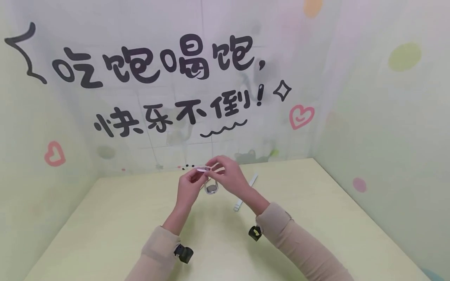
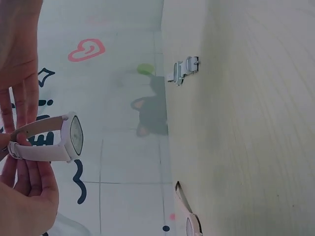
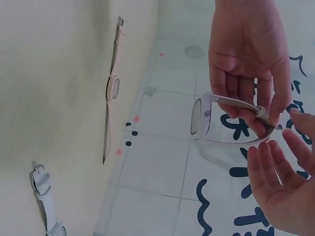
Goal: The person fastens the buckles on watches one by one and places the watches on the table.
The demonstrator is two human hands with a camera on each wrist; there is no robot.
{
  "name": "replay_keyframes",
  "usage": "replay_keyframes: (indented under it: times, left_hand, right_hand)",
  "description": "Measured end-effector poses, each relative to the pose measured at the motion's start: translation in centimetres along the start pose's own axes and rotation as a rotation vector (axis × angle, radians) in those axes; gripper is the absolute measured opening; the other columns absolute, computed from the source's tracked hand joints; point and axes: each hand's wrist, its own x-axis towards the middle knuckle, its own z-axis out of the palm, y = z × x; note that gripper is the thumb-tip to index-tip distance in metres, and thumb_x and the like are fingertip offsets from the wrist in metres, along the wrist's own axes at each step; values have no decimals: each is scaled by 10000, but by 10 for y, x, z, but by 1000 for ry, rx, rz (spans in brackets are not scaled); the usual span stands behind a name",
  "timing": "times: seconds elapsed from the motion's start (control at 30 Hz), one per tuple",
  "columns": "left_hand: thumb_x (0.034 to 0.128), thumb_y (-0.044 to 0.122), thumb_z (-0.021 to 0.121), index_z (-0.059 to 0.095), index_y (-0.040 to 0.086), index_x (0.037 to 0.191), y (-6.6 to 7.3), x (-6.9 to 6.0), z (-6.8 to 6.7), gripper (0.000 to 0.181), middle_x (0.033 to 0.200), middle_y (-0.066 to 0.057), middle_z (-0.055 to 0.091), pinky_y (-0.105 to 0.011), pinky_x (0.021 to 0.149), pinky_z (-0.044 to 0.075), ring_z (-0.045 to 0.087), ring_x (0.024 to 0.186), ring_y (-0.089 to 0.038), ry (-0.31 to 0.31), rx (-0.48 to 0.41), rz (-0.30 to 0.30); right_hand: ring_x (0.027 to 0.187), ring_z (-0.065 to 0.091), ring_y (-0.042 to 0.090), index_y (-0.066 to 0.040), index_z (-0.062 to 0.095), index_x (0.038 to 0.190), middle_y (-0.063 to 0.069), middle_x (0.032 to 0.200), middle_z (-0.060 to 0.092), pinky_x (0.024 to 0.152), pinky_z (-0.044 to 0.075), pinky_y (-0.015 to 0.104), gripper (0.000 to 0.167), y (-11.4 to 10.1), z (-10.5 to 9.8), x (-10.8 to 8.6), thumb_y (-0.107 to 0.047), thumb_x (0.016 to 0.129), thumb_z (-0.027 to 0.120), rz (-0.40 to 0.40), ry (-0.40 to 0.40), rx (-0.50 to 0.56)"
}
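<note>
Both hands hold a pale wristwatch up above the table, its strap bent into a loop and its round face hanging below the fingers. My left hand grips the strap near the buckle end; the right wrist view shows those left fingers curled at the strap's keeper. With thumb and fingertips, my right hand pinches the strap beside it. In the left wrist view the watch faces the table and its buckle lies among the fingers. Whether the strap end is through the buckle is hidden.
A second watch with a white strap lies on the table beneath my right forearm. A pinkish watch lies stretched out near the back wall, on the left side. Printed walls stand behind and at both sides.
</note>
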Motion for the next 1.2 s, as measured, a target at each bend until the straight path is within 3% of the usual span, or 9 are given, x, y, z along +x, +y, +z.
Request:
replay_keyframes:
  times: [0.1,0.23,0.47,0.67,0.83,1.03,1.2]
  left_hand:
    - [909,72,671,714,-34,1097,-1,-2,1,220,948,-136,737,-119,702,522,612,772,1,35,99,58]
    - [898,97,676,742,15,1028,-3,-6,3,167,889,-140,740,-124,665,498,610,745,-47,49,219,78]
    - [896,117,696,747,25,1062,-2,-7,4,196,928,-159,753,-117,704,507,687,825,-206,70,317,139]
    - [904,172,695,749,47,1093,-10,-4,4,234,918,-125,758,-167,697,509,673,806,-189,24,383,127]
    - [895,160,691,760,60,1071,-14,-2,2,213,869,-108,753,-191,665,507,662,767,-168,14,406,108]
    - [885,126,694,750,52,1082,-15,-3,1,218,856,-107,744,-198,608,518,639,720,-146,-8,408,84]
    - [884,130,677,751,59,1087,-11,-5,0,228,863,-96,749,-240,614,541,646,711,-153,-4,461,146]
  right_hand:
    - [950,715,199,-56,694,1011,83,1032,677,761,592,201,138,-6,2,2,-162,924,714,-54,-4,-149]
    - [872,723,161,-85,710,919,46,954,685,701,569,178,100,-10,3,3,-183,914,729,-39,-21,-320]
    - [825,715,144,-92,696,878,37,902,690,698,573,206,111,-10,4,7,-191,928,702,-93,-23,-433]
    - [826,721,143,-78,670,861,43,890,688,719,597,213,82,-3,6,7,-121,931,665,-128,66,-400]
    - [775,726,148,-77,651,894,40,832,728,706,600,237,122,-2,5,8,-152,975,600,-97,92,-332]
    - [805,732,196,-56,613,973,78,880,743,734,606,299,101,2,4,6,-149,991,579,-27,108,-208]
    - [799,705,175,-54,640,981,84,893,740,705,583,270,96,7,5,5,-144,950,635,46,64,-114]
